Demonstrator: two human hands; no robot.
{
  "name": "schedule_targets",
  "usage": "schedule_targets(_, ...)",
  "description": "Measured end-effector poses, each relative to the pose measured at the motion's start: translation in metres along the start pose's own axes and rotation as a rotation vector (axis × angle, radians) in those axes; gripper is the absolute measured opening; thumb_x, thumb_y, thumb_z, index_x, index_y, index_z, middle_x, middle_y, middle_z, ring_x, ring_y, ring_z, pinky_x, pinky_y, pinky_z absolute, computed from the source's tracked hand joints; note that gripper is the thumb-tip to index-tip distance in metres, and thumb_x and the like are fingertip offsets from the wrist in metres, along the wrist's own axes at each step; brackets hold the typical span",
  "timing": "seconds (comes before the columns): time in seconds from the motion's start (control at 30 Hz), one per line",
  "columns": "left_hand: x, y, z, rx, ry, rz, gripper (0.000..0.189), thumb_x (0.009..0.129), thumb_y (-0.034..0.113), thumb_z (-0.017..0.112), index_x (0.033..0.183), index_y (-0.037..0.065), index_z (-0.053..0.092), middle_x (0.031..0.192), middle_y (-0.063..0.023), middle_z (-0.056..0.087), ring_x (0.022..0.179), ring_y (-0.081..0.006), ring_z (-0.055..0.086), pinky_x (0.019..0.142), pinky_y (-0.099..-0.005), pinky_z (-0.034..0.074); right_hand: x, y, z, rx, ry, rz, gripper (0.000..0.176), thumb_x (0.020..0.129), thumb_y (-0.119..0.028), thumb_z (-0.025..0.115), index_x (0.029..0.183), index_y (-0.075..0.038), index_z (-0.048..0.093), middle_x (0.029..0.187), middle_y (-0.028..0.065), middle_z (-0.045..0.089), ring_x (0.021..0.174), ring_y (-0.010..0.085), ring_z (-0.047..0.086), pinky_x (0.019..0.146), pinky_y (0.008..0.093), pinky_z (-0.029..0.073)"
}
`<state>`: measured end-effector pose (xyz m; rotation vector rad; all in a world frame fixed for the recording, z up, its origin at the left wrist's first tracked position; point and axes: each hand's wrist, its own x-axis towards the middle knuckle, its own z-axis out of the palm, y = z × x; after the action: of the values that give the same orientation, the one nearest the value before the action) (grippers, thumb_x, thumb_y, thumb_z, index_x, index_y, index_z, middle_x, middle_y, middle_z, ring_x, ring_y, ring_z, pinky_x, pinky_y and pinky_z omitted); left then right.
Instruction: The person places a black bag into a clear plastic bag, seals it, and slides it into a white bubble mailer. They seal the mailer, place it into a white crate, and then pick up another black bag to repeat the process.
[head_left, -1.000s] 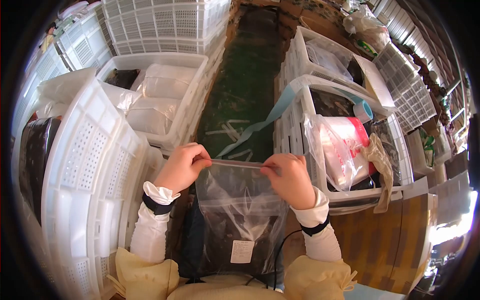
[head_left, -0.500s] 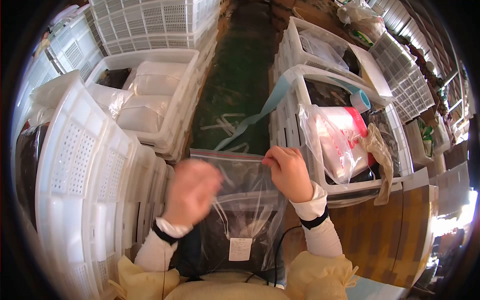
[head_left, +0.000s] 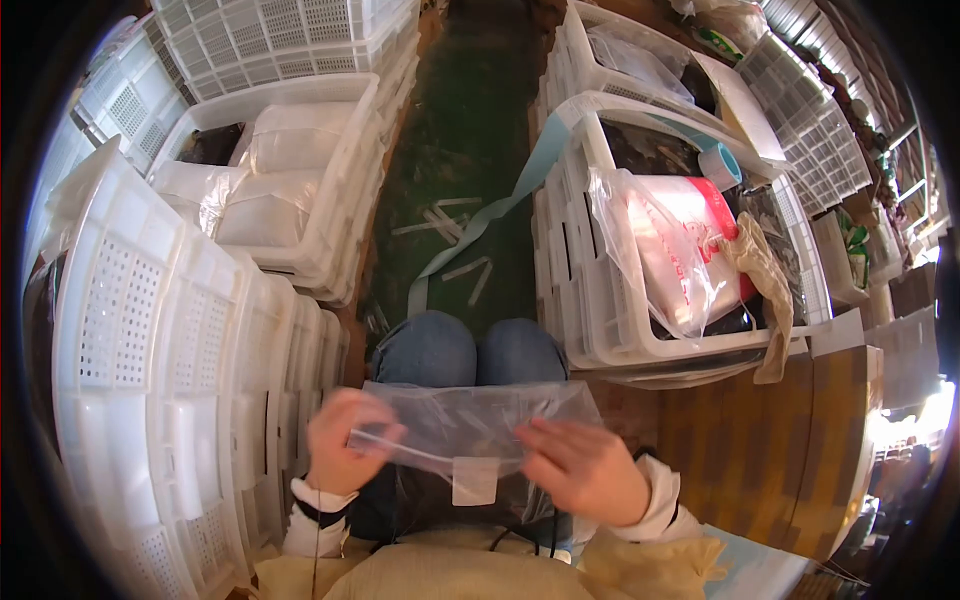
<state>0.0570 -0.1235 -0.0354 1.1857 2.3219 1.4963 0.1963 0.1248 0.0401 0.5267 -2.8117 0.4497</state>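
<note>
A clear plastic bag (head_left: 480,405) with a dark item inside lies across my lap, a white label (head_left: 475,481) on it. My left hand (head_left: 350,440) pinches the bag's left side, where a white strip edge runs out from the fingers. On the right, my right hand (head_left: 580,468) has its fingers pressed together on the bag, slightly blurred. Just beyond the bag are my knees in blue jeans (head_left: 428,348).
Stacked white crates line the left (head_left: 125,320). At right, a crate (head_left: 690,350) holds a red-and-white package (head_left: 690,250), a tape roll (head_left: 718,165) and a cloth glove (head_left: 765,290). White strips (head_left: 440,225) and a blue ribbon (head_left: 500,205) lie over the green floor.
The bag's zip edge has come down toward my body, and both hands have lowered with it. My knees have come into view beyond the bag.
</note>
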Motion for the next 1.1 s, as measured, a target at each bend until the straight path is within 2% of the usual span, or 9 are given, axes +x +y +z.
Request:
schedule_targets(0.1,-0.016,0.012,-0.002,0.113,0.398,-0.072,0.03,0.063,0.008,0.077,0.088,0.006,0.061,0.115,-0.012,0.054,0.105,-0.0344,0.051,0.086,-0.0378,0.043,-0.02,-0.025,0.011,-0.054,-0.028,-0.002,0.014,0.068,-0.008,0.059,0.069,-0.006,0.045,0.102,0.015,0.064,0.092,0.0302,0.064,0.077,0.0383,0.053)
schedule_targets(0.23,-0.009,0.048,-0.015,0.555,-0.181,0.366,0.028,0.067,0.008,0.072,0.095,0.009,0.067,0.109,-0.0058,0.062,0.115,-0.0276,0.051,0.093,-0.0389,0.042,-0.033,-0.043,0.025,-0.084,-0.046,0.023,0.016,0.071,-0.009,0.059,0.069,-0.006,0.044,0.107,0.0168,0.062,0.098,0.0312,0.062,0.087,0.0431,0.049)
schedule_targets(0.37,-0.036,0.032,0.004,0.368,-0.168,0.236,0.02,0.068,0.006,0.069,0.088,0.009,0.069,0.092,-0.0062,0.068,0.098,-0.0223,0.063,0.091,-0.0407,0.045,-0.052,-0.046,0.041,-0.076,-0.037,0.038,0.013,0.076,-0.01,0.057,0.072,-0.006,0.045,0.116,0.0208,0.057,0.109,0.0344,0.055,0.092,0.047,0.046)
schedule_targets(0.67,-0.055,0.03,0.009,0.33,-0.218,0.159,0.028,0.071,0.023,0.07,0.093,0.006,0.067,0.1,-0.0078,0.067,0.1,-0.0229,0.062,0.09,-0.0388,0.046,-0.069,-0.053,0.07,0.107,0.025,0.154,0.017,0.079,-0.017,0.062,0.079,-0.001,0.054,0.126,0.0217,0.05,0.117,0.0349,0.049,0.098,0.0469,0.04)
schedule_targets(0.77,-0.046,0.033,0.001,0.241,-0.227,0.052,0.039,0.068,0.034,0.072,0.094,0.006,0.065,0.095,-0.0102,0.066,0.093,-0.0234,0.063,0.086,-0.0381,0.045,-0.053,-0.047,0.049,0.214,0.054,0.172,0.022,0.08,-0.021,0.064,0.083,0.0,0.059,0.111,0.0199,0.059,0.097,0.0307,0.062,0.082,0.039,0.051)
schedule_targets(0.87,0.012,0.078,0.017,0.514,-0.489,-0.608,0.03,0.071,0.026,0.071,0.091,0.006,0.064,0.087,-0.0087,0.065,0.087,-0.0259,0.062,0.085,-0.0398,0.044,-0.032,-0.038,0.03,0.375,-0.07,0.493,0.023,0.079,-0.023,0.065,0.073,-0.003,0.057,0.084,0.0131,0.064,0.067,0.0253,0.064,0.057,0.033,0.052)
schedule_targets(0.9,0.015,0.076,0.021,0.528,-0.45,-0.479,0.03,0.071,0.023,0.071,0.094,0.006,0.062,0.089,-0.009,0.063,0.09,-0.0266,0.06,0.086,-0.04,0.043,-0.028,-0.027,0.04,0.219,0.039,0.402,0.022,0.078,-0.023,0.066,0.072,-0.006,0.054,0.065,0.0065,0.057,0.049,0.0226,0.057,0.042,0.0326,0.044)
schedule_targets(1.0,0.02,0.06,0.039,0.483,-0.301,-0.112,0.035,0.072,0.018,0.069,0.103,0.006,0.059,0.102,-0.0102,0.057,0.103,-0.0289,0.053,0.09,-0.0408,0.039,-0.006,-0.022,0.05,0.037,0.008,0.522,0.021,0.076,-0.023,0.068,0.079,-0.006,0.055,0.072,0.0078,0.06,0.056,0.0254,0.059,0.043,0.0348,0.044)
schedule_targets(1.1,0.014,0.041,0.055,0.432,-0.237,0.094,0.049,0.076,0.028,0.064,0.12,0.008,0.054,0.124,-0.0123,0.049,0.12,-0.0325,0.04,0.1,-0.0454,0.028,-0.007,-0.02,0.07,-0.039,0.107,0.383,0.032,0.076,-0.02,0.063,0.104,-0.008,0.057,0.106,0.0136,0.056,0.095,0.0317,0.055,0.077,0.043,0.044)
